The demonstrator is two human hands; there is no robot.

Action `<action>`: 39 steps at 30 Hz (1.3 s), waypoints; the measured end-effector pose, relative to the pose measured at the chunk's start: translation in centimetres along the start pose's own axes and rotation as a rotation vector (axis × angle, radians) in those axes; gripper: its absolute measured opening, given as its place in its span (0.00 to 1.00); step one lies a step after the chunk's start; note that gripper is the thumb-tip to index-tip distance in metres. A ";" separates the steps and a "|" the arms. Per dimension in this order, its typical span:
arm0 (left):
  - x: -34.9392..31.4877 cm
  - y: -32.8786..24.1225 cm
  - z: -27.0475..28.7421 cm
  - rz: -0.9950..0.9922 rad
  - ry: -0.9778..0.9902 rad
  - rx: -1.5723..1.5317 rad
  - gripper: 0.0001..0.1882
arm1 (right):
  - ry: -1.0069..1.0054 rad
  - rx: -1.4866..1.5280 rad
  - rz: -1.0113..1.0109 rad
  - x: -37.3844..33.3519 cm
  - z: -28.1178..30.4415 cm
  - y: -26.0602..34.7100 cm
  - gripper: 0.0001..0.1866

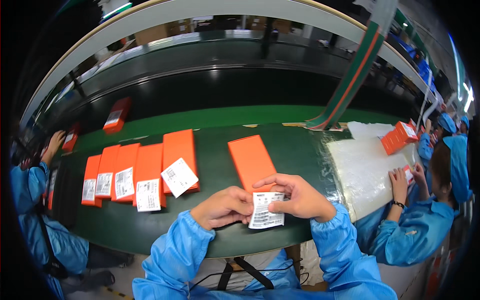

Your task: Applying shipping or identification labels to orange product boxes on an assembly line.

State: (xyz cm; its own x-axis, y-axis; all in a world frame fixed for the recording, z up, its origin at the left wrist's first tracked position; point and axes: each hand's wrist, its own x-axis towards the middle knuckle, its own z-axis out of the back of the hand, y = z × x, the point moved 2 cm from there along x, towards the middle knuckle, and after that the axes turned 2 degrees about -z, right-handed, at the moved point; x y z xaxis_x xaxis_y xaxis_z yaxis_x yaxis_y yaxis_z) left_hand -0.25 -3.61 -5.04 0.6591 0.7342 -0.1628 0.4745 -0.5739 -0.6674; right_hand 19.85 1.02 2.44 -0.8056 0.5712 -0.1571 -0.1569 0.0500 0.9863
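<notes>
A white printed label [261, 218] is held over the near end of an orange box [251, 159] lying on the green work table. My right hand [305, 196] pinches the label's right side, its thumb flat on the printed face. At the label's left edge, the fingers of my left hand [226, 207] are closed on it. I cannot tell whether the label touches the box, since my fingers cover that end. To the left, several orange boxes [149, 170] lie in a row with labels on their near ends. A tilted label [179, 177] overhangs the rightmost box's edge.
Beyond the green table [220, 150] runs a dark conveyor belt [200, 92] carrying an orange box [118, 115]. A green post [351, 82] rises at the table's far edge. Right, a co-worker [410, 235] handles a small item by a plastic-covered pad [362, 165]; another person [37, 200] works left.
</notes>
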 end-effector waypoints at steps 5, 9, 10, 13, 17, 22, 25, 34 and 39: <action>0.5 0.4 -1.2 -0.051 0.063 0.066 0.10 | -0.187 -0.131 0.071 -0.7 -1.5 -1.0 0.24; -0.2 -0.1 -1.9 -0.167 -0.182 0.385 0.07 | -0.329 -0.333 0.105 -1.0 -2.5 -0.7 0.24; -0.1 -0.3 -2.4 -0.208 -0.265 0.453 0.07 | -0.379 -0.279 0.107 -1.2 -2.3 -1.1 0.24; -0.1 -0.8 -2.8 -0.509 -0.452 0.448 0.10 | -0.562 -0.340 0.125 -1.4 -2.3 -1.1 0.24; -0.2 -1.0 -3.7 -0.655 -0.624 1.113 0.08 | -0.622 -0.499 0.228 -1.5 -2.6 -1.2 0.25; -0.1 -1.1 -3.5 -0.503 -0.473 0.685 0.04 | -0.488 0.685 0.011 -1.7 -2.8 -2.1 0.15; 0.2 -0.8 -3.7 -0.507 -0.420 0.583 0.05 | -0.448 0.224 -0.152 -2.7 -3.5 -2.1 0.10; -0.3 0.4 -2.9 -0.403 -0.943 0.270 0.06 | -0.441 -0.472 -0.547 -21.7 6.5 -3.4 0.13; 2.0 0.7 -3.8 -0.459 -1.011 0.269 0.07 | -0.762 -0.547 -0.166 -14.4 6.7 -2.7 0.17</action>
State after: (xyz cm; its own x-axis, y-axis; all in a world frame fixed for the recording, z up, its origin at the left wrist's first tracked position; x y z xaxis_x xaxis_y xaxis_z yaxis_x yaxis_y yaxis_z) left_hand 3.61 -3.94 -3.08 -0.3734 0.8804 -0.2925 0.3283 -0.1695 -0.9292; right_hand 35.69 -1.89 2.34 -0.1906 0.9813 -0.0279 -0.6370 -0.1020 0.7641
